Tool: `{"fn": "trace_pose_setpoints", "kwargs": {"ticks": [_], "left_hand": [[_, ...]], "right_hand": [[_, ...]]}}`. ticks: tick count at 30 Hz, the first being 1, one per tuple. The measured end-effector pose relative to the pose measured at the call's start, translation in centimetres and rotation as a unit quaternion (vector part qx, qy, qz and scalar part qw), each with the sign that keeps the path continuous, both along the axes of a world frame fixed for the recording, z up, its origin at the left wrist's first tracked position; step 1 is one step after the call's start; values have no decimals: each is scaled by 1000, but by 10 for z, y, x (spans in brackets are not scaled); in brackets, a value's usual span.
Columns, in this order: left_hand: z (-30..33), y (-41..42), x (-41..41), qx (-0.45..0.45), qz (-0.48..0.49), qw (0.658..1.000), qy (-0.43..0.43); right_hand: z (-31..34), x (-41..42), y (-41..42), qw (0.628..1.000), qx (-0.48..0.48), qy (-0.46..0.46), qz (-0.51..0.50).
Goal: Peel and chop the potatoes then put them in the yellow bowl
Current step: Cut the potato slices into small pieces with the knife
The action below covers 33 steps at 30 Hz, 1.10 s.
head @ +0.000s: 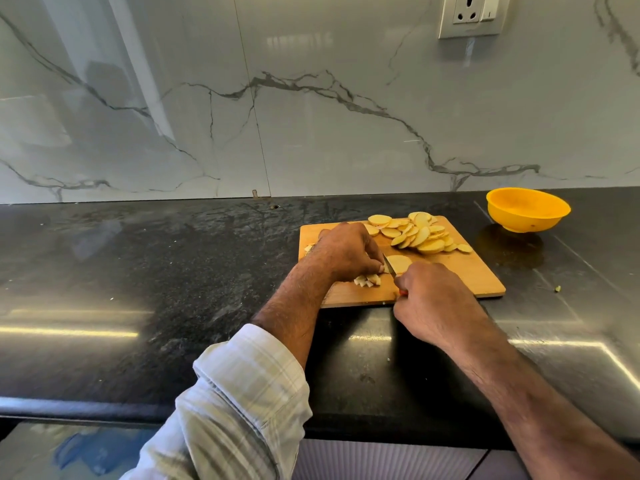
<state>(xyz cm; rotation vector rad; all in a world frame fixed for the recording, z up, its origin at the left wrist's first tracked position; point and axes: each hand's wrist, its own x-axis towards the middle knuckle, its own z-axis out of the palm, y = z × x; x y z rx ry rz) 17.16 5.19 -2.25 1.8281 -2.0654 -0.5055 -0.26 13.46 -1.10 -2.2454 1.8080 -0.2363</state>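
a glossy white marble-pattern wall (311, 116) with grey veins rises from the counter's far edge. a wall socket (471, 15) sits at upper right. the dark speckled counter (156, 271) reflects bright light streaks.

Left hand (346, 251) pins potato slice (400, 263) on board (464, 271); right hand (433, 299) grips knife (390, 265) (bowl (528, 209) beside).

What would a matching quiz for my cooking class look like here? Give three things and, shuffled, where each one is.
Things:
1. bowl
2. slices
3. knife

Places:
A. piled at the far side of the board
B. gripped in the right hand, blade beside the left hand
C. on the counter, right of the board

Pairs: 1-C, 2-A, 3-B
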Motion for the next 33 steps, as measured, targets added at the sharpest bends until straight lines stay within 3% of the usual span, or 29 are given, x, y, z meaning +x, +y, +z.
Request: {"fn": "trace_pose_setpoints", "kwargs": {"ticks": [12, 25, 33], "left_hand": [[-3, -2, 9, -27, -1, 1000, 1], [1, -1, 5, -18, 2, 1000, -18], [2, 1, 6, -9, 0, 1000, -20]], "right_hand": [[0, -5, 18, 998, -41, -45, 3], [9, 18, -2, 999, 17, 30, 3], [13, -27, 7, 998, -19, -39, 49]]}}
